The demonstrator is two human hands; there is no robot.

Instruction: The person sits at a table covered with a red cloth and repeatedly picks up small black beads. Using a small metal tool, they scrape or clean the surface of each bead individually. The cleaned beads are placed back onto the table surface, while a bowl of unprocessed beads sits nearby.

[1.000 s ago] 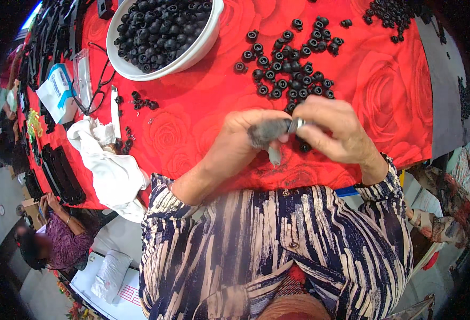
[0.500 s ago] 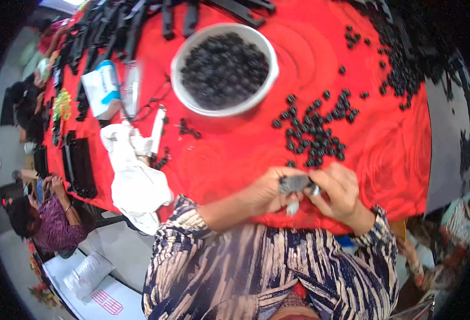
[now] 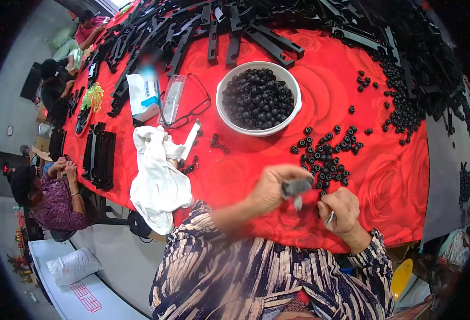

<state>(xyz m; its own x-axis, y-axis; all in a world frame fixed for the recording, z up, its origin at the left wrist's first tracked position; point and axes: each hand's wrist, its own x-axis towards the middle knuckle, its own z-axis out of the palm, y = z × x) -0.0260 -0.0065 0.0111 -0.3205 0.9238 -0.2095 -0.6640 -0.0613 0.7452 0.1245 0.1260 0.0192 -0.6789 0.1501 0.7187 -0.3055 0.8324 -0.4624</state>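
My left hand (image 3: 272,189) is closed around a small grey piece (image 3: 298,186) with a pale tip hanging below it; its kind is not clear. Just to the right, my right hand (image 3: 342,210) is curled up, with a thin silvery bit (image 3: 330,217) poking out between the fingers. The rest of what it grips is hidden. The two hands are apart. Beyond them, a loose group of small black round parts (image 3: 325,157) with holes lies on the red cloth (image 3: 224,184). A white bowl (image 3: 298,101) filled with similar black parts stands farther off.
At the left lie a white cloth (image 3: 157,184), eyeglasses (image 3: 198,106), a white-and-blue box (image 3: 143,98) and black housings (image 3: 100,156). Long black plastic pieces (image 3: 269,45) cover the far side. More round parts (image 3: 397,80) spread far right. A person in purple (image 3: 59,197) sits left.
My hands have drawn apart; the right one has moved away from the grey piece, which stays in my left. The view has shifted, showing more of the table's far side.
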